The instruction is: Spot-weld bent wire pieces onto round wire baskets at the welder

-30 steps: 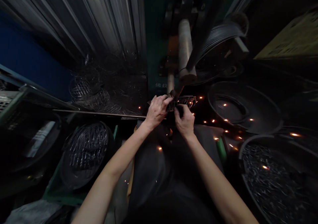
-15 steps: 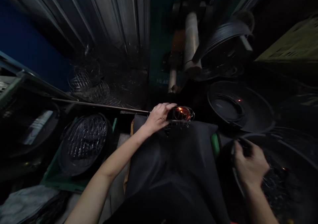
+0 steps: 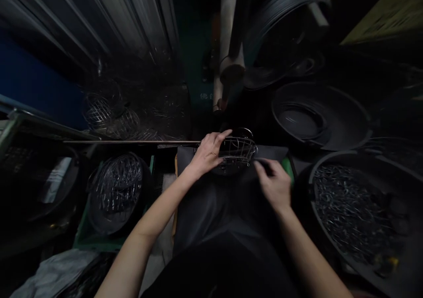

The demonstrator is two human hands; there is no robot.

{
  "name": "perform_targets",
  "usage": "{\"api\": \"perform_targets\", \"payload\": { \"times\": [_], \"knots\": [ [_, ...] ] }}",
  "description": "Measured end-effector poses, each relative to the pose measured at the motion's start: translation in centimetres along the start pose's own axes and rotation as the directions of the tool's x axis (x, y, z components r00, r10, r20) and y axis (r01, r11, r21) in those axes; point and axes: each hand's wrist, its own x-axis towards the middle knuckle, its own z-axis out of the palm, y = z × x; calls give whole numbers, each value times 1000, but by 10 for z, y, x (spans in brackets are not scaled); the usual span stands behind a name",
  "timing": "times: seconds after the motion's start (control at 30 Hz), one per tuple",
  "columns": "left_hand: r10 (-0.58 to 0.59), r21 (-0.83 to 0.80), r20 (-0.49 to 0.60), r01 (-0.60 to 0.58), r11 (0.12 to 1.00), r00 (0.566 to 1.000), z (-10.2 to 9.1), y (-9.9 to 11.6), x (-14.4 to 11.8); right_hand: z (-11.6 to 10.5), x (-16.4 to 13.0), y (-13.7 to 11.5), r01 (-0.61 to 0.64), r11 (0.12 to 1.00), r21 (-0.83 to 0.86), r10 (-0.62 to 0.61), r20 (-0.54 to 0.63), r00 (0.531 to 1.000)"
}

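A round wire basket (image 3: 243,150) of shiny metal sits at the front edge of the dark cloth (image 3: 214,201) over my lap, below the machine's rods. My left hand (image 3: 209,151) grips its left side, thumb toward me and fingers over the top. Just right of the basket is my right hand (image 3: 274,181), blurred, with thumb and fingers pinched together. Whatever that pinch holds is too small and dark to make out. To the right stands a wide black basin (image 3: 315,218) full of small bent wire pieces (image 3: 350,205).
Metal rods (image 3: 232,64) of the machine hang ahead. A second basin (image 3: 360,126) holds wire rings at the right. On the left, a green crate (image 3: 95,243) carries a bucket of wire parts (image 3: 120,181). Wire baskets (image 3: 110,117) lie on the floor beyond a thin bar (image 3: 132,142).
My right hand has moved left from the basin to beside the basket. The orange glow at the basket is gone. My left hand keeps its grip, and the view has shifted.
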Motion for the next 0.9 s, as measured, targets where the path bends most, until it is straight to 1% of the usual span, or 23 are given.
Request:
{"api": "perform_targets", "payload": {
  "times": [0.03,0.1,0.17,0.23,0.33,0.43,0.57,0.63,0.7,0.73,0.77,0.8,0.83,0.87,0.9],
  "knots": [
    [0,-3,-3,0,1000,1000,1,0,-1,17,5,-10,50,999,11,-51,12,999],
    [12,-13,-16,-13,1000,1000,3,-3,-2,43,12,-21,101,995,-13,-101,4,995],
    [28,-21,-37,-29,999,999,4,-6,-4,57,14,-24,115,991,-63,-115,-7,993],
    [41,-32,-48,-43,999,998,5,-8,-5,61,14,-23,127,983,-131,-130,-13,991],
    [61,-58,-51,-64,996,997,4,-9,-7,59,12,-20,161,950,-268,-174,-25,984],
    [55,-67,-42,-58,996,998,3,-7,-9,55,10,-19,200,906,-373,-219,-6,976],
    [36,-67,-19,-37,997,999,4,-4,-10,59,8,-23,222,871,-438,-232,32,972],
    [17,-58,-7,-18,998,1000,4,-2,-10,59,10,-28,218,890,-400,-214,54,975],
    [-6,-47,2,6,999,1000,3,-3,-12,50,12,-29,228,933,-279,-210,91,973],
    [-19,-43,3,19,999,1000,3,-4,-14,39,13,-25,221,952,-212,-205,95,974],
    [-34,-40,-1,34,999,999,2,-7,-18,24,12,-17,191,967,-169,-180,77,981],
    [-56,-40,-19,55,998,998,2,-11,-23,5,9,-4,130,979,-158,-126,38,991],
    [-85,-44,-51,82,996,995,3,-17,-29,-17,5,15,30,981,-192,-38,-35,999],
    [-117,-53,-93,112,992,989,5,-22,-36,-41,0,38,-125,954,-271,91,-134,987],
    [-145,-67,-132,137,988,981,7,-27,-43,-65,-6,65,-299,887,-352,229,-229,946]
  ]
}}
